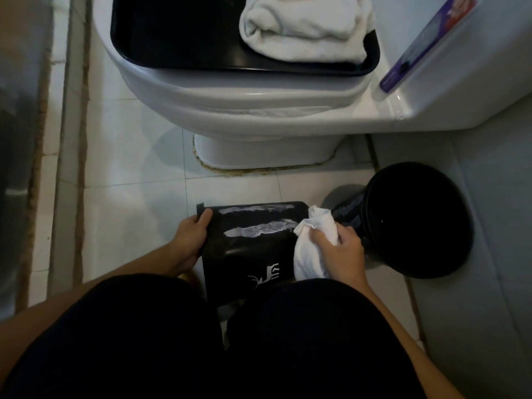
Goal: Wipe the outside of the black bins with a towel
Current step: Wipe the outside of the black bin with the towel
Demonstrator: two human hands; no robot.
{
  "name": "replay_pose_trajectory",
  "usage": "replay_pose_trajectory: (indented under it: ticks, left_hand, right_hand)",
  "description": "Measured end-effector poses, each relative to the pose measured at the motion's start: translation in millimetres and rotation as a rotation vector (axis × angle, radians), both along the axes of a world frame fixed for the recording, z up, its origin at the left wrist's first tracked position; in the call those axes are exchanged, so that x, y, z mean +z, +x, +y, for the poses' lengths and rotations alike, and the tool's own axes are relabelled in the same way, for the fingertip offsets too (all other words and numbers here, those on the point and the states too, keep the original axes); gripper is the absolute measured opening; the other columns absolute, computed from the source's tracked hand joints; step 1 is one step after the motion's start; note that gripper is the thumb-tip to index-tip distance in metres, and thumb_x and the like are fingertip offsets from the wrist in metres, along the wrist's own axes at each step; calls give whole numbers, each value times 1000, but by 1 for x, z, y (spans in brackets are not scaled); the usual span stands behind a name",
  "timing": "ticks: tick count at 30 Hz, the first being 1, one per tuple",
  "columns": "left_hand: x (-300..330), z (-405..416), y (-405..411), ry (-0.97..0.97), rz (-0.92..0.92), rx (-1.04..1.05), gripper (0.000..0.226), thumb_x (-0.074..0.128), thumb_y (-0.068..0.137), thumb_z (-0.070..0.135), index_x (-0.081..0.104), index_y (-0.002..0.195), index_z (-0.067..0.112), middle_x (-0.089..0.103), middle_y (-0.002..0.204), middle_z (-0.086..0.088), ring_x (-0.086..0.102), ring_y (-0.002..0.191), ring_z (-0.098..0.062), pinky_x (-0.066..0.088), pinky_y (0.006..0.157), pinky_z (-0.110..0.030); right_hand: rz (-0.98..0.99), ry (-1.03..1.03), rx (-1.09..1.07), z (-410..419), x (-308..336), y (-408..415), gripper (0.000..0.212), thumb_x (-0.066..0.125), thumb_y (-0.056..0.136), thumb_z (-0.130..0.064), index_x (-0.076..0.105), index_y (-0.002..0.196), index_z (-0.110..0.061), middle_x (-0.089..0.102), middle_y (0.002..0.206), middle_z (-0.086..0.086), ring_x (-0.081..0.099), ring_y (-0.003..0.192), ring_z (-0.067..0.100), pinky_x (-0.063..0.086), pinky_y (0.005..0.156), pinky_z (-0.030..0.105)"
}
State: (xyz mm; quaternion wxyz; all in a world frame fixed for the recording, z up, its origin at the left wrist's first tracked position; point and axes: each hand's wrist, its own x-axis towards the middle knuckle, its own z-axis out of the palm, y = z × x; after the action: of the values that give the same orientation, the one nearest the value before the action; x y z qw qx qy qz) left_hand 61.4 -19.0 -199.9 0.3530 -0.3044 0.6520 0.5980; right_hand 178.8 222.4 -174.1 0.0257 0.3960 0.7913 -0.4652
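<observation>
Pale tiled floor (pixel 138 156) under toilet base (pixel 259 151) and round black bin (pixel 417 220) (open-topped).

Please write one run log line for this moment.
left hand: holds bin edge | right hand: grips towel on bin | second bin: beside, untouched

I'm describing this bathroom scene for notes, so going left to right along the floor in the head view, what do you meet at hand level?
Left hand → rectangular black bin → white towel → right hand → round black bin.
</observation>
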Motion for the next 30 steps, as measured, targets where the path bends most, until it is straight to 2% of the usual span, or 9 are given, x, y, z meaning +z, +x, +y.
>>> replay_pose_trajectory:
  ticks: [3,9,12,14,17,21,25,27,30]
  left_hand:
    - [1,3,2,12,57,-47,37,44,101,32,54,124,5,65,113,-15,66,91,-21,56,65,-24]
    - [6,4,3,127,52,-63,30,42,102,32,53,124,14,66,112,-9,67,97,-22,60,67,-27]
    - [9,2,3,177,71,-57,30,42,102,30,52,126,15,66,115,-9,67,99,-23,60,73,-30]
    - [8,-1,5,167,110,-79,30,44,102,28,52,127,14,65,117,-10,66,103,-25,59,82,-36]
    - [6,-6,11,125,151,-141,28,46,101,24,55,125,13,66,119,-13,65,107,-28,51,97,-45]
    - [6,-9,15,155,107,-125,29,47,100,16,54,127,8,64,121,-16,62,112,-33,47,101,-45]
    - [9,-10,11,88,67,-163,28,49,99,21,54,123,8,63,116,-14,64,98,-25,53,88,-38]
    - [8,-12,5,-21,89,-207,31,51,98,29,50,123,10,61,116,-13,62,95,-22,54,82,-38]
    - [13,-13,-2,-139,155,-249,37,51,98,33,40,127,13,56,116,-7,59,88,-12,51,68,-28]
  right_hand:
    - [26,-115,-56,1,0,-3,23,75,83,-29,72,103,-18,64,98,3,64,91,15,44,70,23]
    - [103,-423,-242,-4,7,-17,20,72,87,-23,73,105,-16,73,97,-1,67,91,15,49,67,23]
    - [131,-567,-319,-8,9,-23,25,70,88,-23,71,112,-16,74,104,5,69,99,21,56,75,34]
    - [147,-640,-371,-11,10,-26,27,69,88,-24,70,115,-17,74,107,8,69,102,25,57,84,40]
    - [133,-747,-474,-13,11,-28,32,67,88,-28,67,118,-17,72,112,12,69,104,28,57,82,41]
    - [115,-1068,-568,-12,15,-24,54,67,82,-44,61,128,-17,69,121,16,67,110,34,54,88,47]
    - [186,-1399,-549,-15,14,-17,76,67,81,-63,53,139,-15,57,137,19,56,125,40,37,110,54]
    - [198,-1464,-530,-18,15,-17,85,65,78,-70,54,139,-12,54,140,21,52,128,40,32,114,54]
    - [197,-1436,-536,-20,16,-20,68,69,78,-56,65,128,-11,61,133,19,57,123,39,38,109,53]
